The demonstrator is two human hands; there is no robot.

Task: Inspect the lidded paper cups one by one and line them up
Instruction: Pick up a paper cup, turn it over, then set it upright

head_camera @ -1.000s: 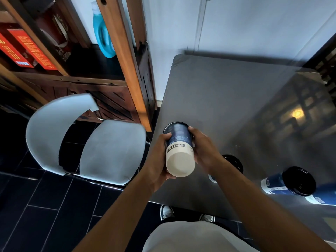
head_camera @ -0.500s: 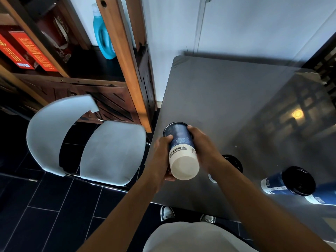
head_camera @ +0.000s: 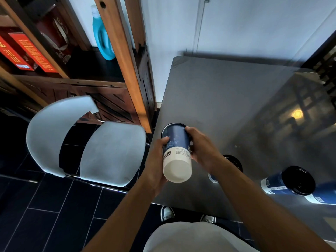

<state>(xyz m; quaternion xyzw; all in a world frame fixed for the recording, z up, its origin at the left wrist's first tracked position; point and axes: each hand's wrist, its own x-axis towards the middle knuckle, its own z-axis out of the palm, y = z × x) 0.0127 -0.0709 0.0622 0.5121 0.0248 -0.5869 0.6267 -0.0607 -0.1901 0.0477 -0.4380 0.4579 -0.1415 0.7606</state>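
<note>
While both hands, left hand (head_camera: 157, 161) and right hand (head_camera: 203, 149), wrap around one blue cup (head_camera: 176, 153), it's tipped bottom-up over the table's (head_camera: 227, 99) near-left corner. Three more cups sit on the table: one (head_camera: 234, 161) behind the right wrist, two (head_camera: 289, 180) (head_camera: 325, 194) farther right.

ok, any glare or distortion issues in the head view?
Head view: wide-angle bending curves the shelf post; the glossy table mirrors a lamp and window, right side dim; held cup sharp, its print readable.

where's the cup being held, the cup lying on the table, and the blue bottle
held cup (head_camera: 177, 151), head view, on its printed side wall
lying cup (head_camera: 276, 184), head view, on its blue side
blue bottle (head_camera: 101, 37), head view, on its body, on the shelf
</note>
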